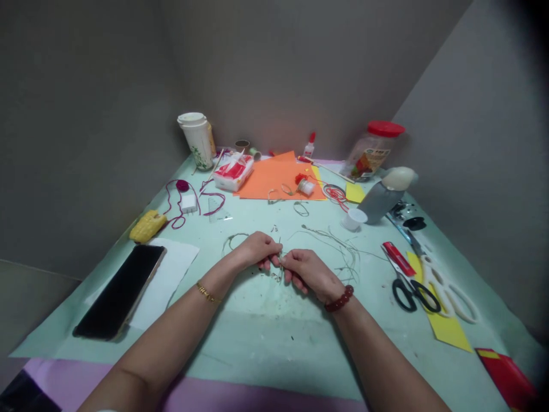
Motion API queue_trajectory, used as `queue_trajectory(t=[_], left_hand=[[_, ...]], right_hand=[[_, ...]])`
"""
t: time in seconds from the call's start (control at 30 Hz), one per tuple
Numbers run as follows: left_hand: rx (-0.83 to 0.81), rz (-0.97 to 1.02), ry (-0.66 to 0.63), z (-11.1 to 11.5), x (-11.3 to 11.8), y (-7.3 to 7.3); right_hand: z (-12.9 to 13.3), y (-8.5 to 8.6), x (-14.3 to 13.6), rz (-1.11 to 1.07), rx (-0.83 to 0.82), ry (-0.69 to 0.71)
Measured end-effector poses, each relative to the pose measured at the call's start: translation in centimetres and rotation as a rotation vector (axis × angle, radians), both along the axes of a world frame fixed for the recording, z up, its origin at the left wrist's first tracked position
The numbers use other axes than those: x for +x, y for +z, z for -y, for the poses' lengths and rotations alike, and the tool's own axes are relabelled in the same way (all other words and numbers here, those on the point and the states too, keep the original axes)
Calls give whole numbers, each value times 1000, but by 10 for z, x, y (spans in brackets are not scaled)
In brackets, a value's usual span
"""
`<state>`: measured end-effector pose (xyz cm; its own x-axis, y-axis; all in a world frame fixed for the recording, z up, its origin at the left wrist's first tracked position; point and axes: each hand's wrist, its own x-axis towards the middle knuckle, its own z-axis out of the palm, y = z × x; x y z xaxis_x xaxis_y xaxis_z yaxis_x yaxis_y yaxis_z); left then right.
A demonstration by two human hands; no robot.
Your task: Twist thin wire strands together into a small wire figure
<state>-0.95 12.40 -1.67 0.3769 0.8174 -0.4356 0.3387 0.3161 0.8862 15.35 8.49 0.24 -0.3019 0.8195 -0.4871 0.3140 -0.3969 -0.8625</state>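
Note:
My left hand [258, 250] and my right hand [309, 271] meet over the middle of the table, fingertips almost touching. Both are closed in a pinch on a thin greenish cord [280, 242]; a short end sticks up between the fingers, and the fingers hide most of the rest. More thin cords [349, 247] lie loosely beyond my right hand. Just past my left hand lies a loop of similar cord [229, 242]. Small scraps [275, 277] are scattered beneath the fingers.
At left are a phone [122, 290] on white paper, a corn cob piece [148, 226] and purple cord [182, 186]. Scissors [412, 286] lie at right, near a grey bottle [376, 200]. Behind are orange paper [268, 180], a tissue pack [234, 173], a cup [196, 143] and a red-lidded jar [373, 150].

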Motion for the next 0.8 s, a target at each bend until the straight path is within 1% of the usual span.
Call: queue_trajectory(t=[0.23,0.4,0.53,0.63,0.8], left_hand=[[-20,52,-12,1,-4,-1],[-39,69,-4,4,-4,4],[-64,54,19,10,-3,12],[-83,76,51,14,-1,17],[-80,107,101,17,0,15]], right_hand=[[1,3,0,-1,-6,-13],[0,1,1,9,-9,-18],[1,0,2,7,0,-15],[1,3,1,15,-6,-20],[2,6,0,27,-8,-14]])
